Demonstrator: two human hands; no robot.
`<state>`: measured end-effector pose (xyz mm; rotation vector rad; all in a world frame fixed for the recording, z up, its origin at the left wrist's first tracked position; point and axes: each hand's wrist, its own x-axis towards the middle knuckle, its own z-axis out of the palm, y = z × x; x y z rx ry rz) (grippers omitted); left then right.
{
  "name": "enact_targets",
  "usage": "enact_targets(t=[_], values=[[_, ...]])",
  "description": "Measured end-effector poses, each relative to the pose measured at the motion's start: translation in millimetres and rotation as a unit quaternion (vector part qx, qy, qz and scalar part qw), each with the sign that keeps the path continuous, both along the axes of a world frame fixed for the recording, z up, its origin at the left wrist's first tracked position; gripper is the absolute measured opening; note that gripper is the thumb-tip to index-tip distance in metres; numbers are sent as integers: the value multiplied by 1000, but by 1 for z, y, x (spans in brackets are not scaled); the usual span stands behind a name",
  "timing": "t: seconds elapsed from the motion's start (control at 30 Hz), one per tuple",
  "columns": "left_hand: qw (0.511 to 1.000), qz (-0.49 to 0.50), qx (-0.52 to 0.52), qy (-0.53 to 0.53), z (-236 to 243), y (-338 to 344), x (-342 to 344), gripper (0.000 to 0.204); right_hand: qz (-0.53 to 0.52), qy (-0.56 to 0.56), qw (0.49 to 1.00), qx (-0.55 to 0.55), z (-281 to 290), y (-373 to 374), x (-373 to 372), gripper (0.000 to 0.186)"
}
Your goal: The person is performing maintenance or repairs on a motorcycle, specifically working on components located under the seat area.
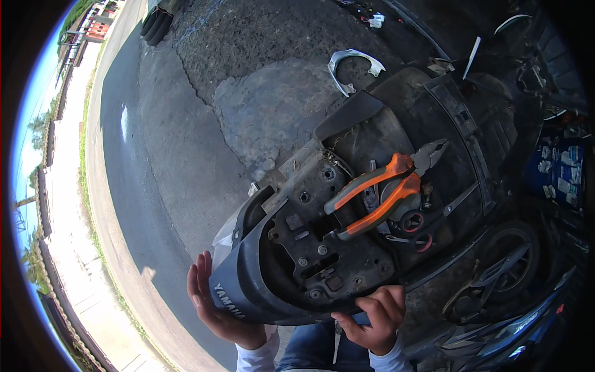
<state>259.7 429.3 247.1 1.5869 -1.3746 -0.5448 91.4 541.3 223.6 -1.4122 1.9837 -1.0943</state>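
A dark grey scooter tail cover (248, 282) with pale lettering curves around the rear of a scooter body. My left hand (217, 307) holds its left side, fingers stretched along the outer face. At the cover's right lower edge, my right hand (377, 315) grips with curled fingers, the thumb against the rim. Inside the cover lies a black bolted seat-base plate (322, 250). Pliers (396, 186) with orange and black handles rest on the body just ahead, jaws pointing away to the right. A clear lens piece (224, 239) shows at the cover's left.
Small round parts with red rings (411, 221) lie beside the pliers. A silver curved trim piece (338, 68) sits on the stained concrete beyond. To the right are a scooter wheel (508, 260) and a blue tray (561, 170) of small parts. Stacked tyres (157, 26) stand far left.
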Motion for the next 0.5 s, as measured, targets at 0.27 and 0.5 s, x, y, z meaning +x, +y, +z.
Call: enact_targets(t=[0.27, 0.5], values=[[983, 89, 49, 154, 6, -3, -6, 53, -40, 24, 999, -3, 0, -3, 5, 39], [986, 99, 49, 123, 10, -1, -9, 52, -45, 40, 998, 4, -2, -3, 8, 41]])
